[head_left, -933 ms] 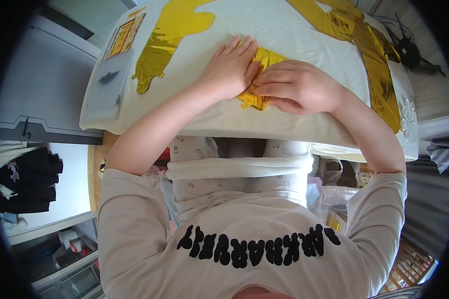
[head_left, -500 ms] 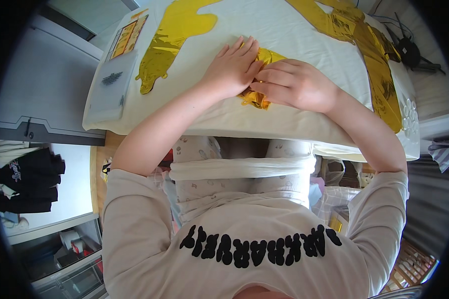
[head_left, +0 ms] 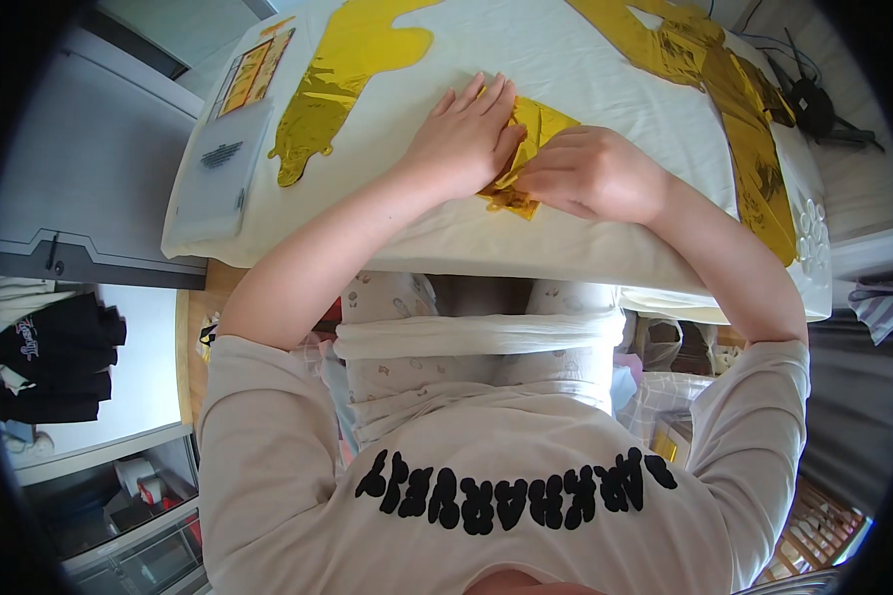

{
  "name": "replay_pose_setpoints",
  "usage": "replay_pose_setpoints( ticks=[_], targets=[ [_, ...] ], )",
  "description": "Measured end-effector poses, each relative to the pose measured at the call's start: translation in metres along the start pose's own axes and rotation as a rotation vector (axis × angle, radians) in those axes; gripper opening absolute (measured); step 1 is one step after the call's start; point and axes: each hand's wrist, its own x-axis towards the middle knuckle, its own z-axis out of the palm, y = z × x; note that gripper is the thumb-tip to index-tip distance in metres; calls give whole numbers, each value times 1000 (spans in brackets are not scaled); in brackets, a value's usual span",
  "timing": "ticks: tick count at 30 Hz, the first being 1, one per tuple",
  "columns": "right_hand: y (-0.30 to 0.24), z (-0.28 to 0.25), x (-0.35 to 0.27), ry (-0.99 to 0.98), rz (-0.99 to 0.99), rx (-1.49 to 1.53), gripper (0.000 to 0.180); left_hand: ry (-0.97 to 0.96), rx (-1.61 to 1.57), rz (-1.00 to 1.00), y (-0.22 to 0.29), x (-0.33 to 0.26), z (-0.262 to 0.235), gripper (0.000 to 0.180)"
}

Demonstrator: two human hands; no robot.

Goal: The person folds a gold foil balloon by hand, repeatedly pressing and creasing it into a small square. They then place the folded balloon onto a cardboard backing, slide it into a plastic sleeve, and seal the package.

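Note:
A folded gold foil balloon (head_left: 548, 121) lies near the front edge of the cloth-covered table, crumpled at its near end. My left hand (head_left: 463, 142) rests on its left side with the fingers stretched out flat, pressing it down. At its right side, my right hand (head_left: 597, 175) has its fingers bent together in a pinch on the foil. The thumb and fingertips of that hand are partly hidden. Another flat gold foil balloon (head_left: 327, 99) is spread to the left, with small tabs at its near end. More gold foil (head_left: 739, 124) stretches along the right side.
A white cloth (head_left: 387, 238) covers the table. On its left lie a translucent plastic pouch (head_left: 218, 178) and a gold printed packet (head_left: 255, 74). A black device with antenna-like arms (head_left: 814, 104) stands at the right, above several clear round pieces (head_left: 814, 233). A grey cabinet (head_left: 89, 159) is at far left.
My right hand has drawn back slightly to the right and closed tighter, uncovering more of the folded foil. My left hand has stayed flat in place.

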Motion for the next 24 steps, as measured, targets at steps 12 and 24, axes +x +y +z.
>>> replay_pose_setpoints(
  ticks=[12,24],
  targets=[
    [7,20,7,193,694,536,20,-129,-709,-123,-29,9,-4,61],
    [10,25,10,290,718,531,42,1,63,280,1,-44,-48,81]
  ],
)
